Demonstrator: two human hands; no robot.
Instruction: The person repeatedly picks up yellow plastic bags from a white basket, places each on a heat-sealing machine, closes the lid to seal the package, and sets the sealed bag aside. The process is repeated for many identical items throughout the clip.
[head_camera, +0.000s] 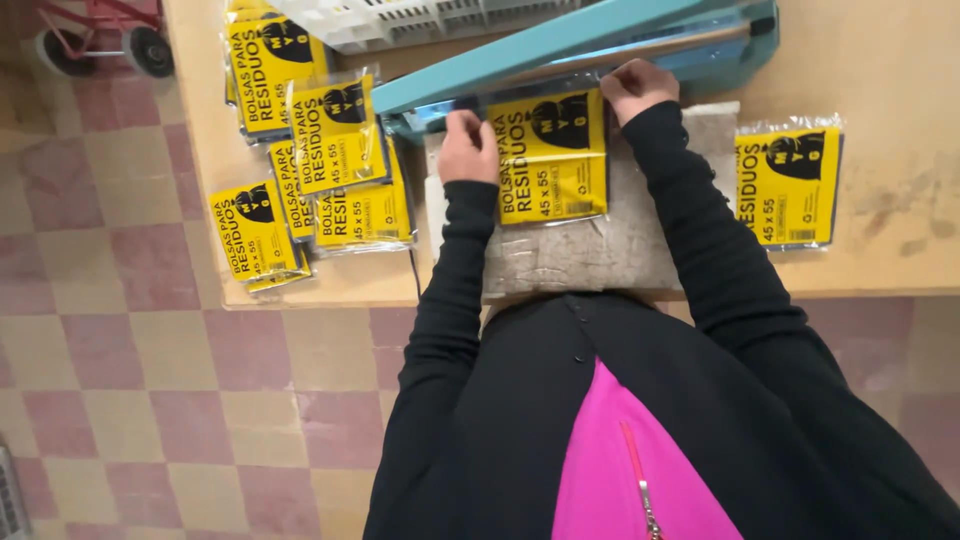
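I see both hands — left hand (468, 148), right hand (636, 88) — fingers pinching the yellow packet (552, 155) by the teal sealer (560, 50) on a wooden worktop (880, 240); checkered floor (150, 400) beside the worktop.

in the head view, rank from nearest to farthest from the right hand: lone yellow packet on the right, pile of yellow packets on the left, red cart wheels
From the right hand:
1. Lone yellow packet, on the table to its right.
2. Pile of yellow packets, across the table, on the left.
3. Red cart wheels, on the floor, far top left.

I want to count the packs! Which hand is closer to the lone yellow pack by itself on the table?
Right hand; the lone yellow pack lies off to its side. The left hand is farther, across the held pack.
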